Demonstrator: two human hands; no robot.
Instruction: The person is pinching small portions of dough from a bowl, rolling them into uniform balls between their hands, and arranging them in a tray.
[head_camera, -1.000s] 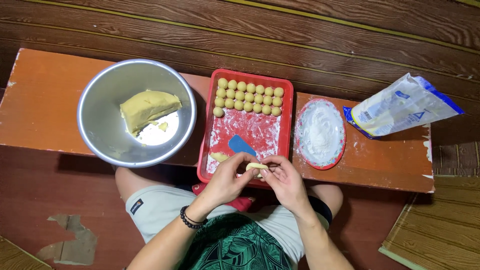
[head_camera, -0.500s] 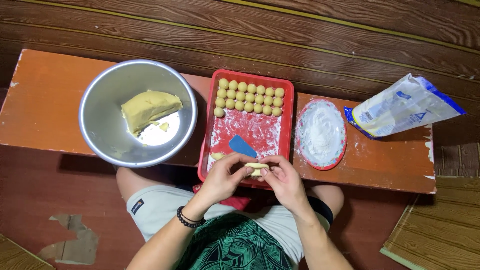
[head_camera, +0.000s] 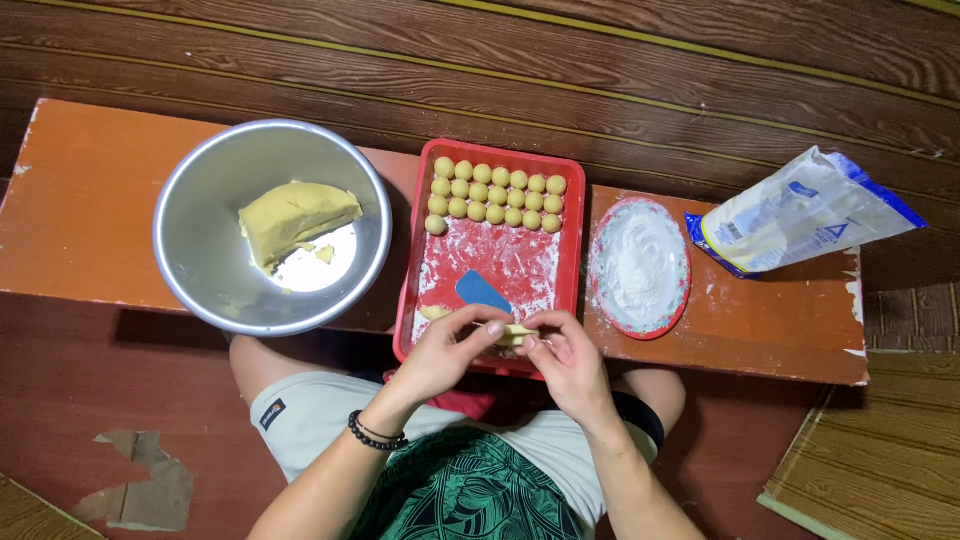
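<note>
My left hand and my right hand meet over the near end of a red tray dusted with flour. Between their fingertips they pinch a small piece of yellow dough. A strip of dough lies on the tray by my left fingers. A blue scraper rests on the flour just beyond my hands. Several small dough balls sit in rows at the tray's far end.
A metal bowl with a large lump of dough stands left of the tray on the orange bench. A red-rimmed plate of flour and a flour bag lie to the right.
Both hands stay at the tray's near end. The fingers have shifted slightly on the dough piece.
</note>
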